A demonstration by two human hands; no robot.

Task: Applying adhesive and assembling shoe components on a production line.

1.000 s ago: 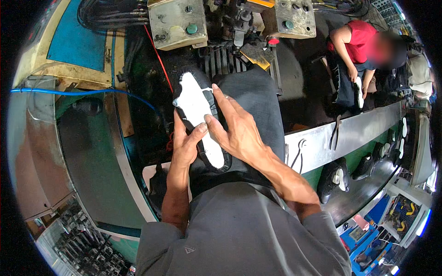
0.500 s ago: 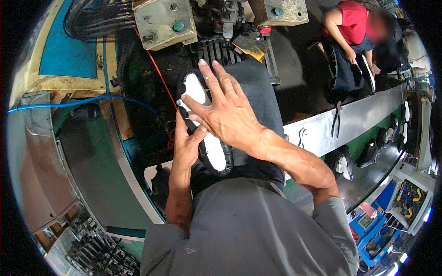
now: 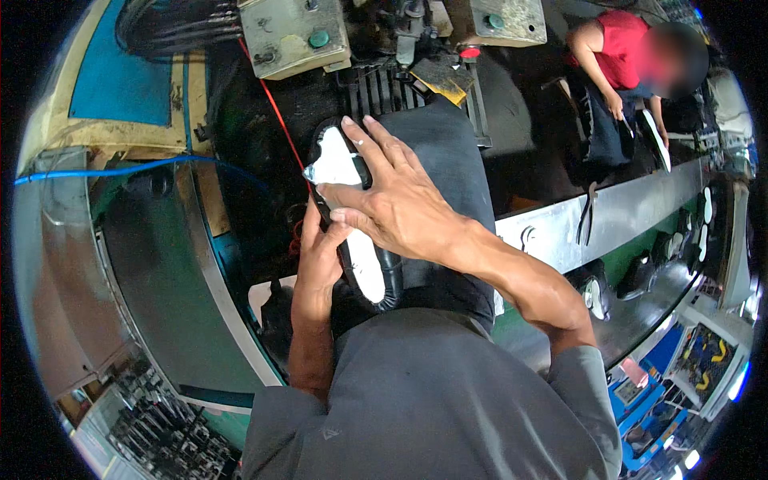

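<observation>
A black shoe upper [image 3: 390, 280] lies bottom-up over my lap, its toe end puckered round a white sole board [image 3: 366, 272]. My left hand [image 3: 318, 260] is closed round its left side, the thumb up on the board. Across the middle lies my right hand [image 3: 404, 200], with fingers stretched out along the right side and the thumb on the board. The right palm hides part of the shoe. A small shiny bit shows at the left edge near the right thumb; I cannot make out what it is.
Ahead stands a machine with grey control boxes [image 3: 294, 36] and a red button [image 3: 470, 53]. A metal-edged conveyor [image 3: 624, 200] with several black shoes [image 3: 638, 276] runs at right. A co-worker in red [image 3: 614, 52] sits beyond it. A green belt [image 3: 172, 280] lies left.
The shoe and both hands have barely moved; my right hand sits slightly lower over the board. The co-worker's white-soled shoe has shifted a little.
</observation>
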